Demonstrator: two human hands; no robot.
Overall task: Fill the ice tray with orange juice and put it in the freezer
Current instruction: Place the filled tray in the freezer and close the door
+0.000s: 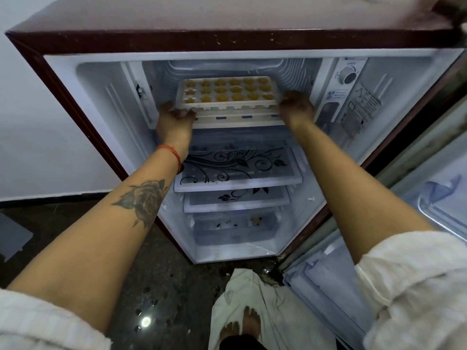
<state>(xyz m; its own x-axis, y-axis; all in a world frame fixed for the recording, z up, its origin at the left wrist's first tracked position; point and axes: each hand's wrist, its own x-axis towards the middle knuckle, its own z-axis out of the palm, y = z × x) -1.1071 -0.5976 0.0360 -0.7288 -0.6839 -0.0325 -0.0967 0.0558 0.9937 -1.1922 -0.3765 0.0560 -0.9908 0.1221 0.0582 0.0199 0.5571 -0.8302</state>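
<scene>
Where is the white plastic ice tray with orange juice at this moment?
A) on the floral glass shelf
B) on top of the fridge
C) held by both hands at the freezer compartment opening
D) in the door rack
C: the left hand and the right hand grip the ends of the white plastic ice tray at the mouth of the freezer compartment, above the floral glass shelf.

I see the tray (225, 92) at the freezer (161, 79) mouth, my left hand (174, 120) at its left end, right hand (297, 107) at its right; shelves (237, 183) lie below, door (404, 236) open rightward.
</scene>
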